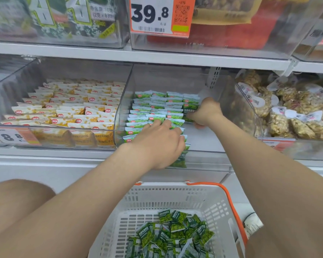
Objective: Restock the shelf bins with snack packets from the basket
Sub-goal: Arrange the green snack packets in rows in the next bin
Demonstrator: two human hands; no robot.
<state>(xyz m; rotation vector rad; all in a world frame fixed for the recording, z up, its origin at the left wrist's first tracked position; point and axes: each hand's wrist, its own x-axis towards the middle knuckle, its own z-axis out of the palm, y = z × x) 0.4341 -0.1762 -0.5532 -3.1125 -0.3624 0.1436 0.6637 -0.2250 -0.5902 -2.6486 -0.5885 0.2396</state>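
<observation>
While left hand (157, 144) lays bent fingers across upright green packets (149, 110), grip unclear, right hand (206, 112) fingers clamp one packet (188, 111), long axis vertical.

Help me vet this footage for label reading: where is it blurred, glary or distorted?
Head view: even light, no hard shadows; shelf edge bows slightly from the wide lens; upper bin fronts hazy with glare; 39.8 price tag legible; green packets in basket sharp.

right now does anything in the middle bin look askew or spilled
Nothing spilled or damaged. The green packets stand in tidy rows in the middle bin; its right side is bare. Those in the basket lie jumbled.
</observation>
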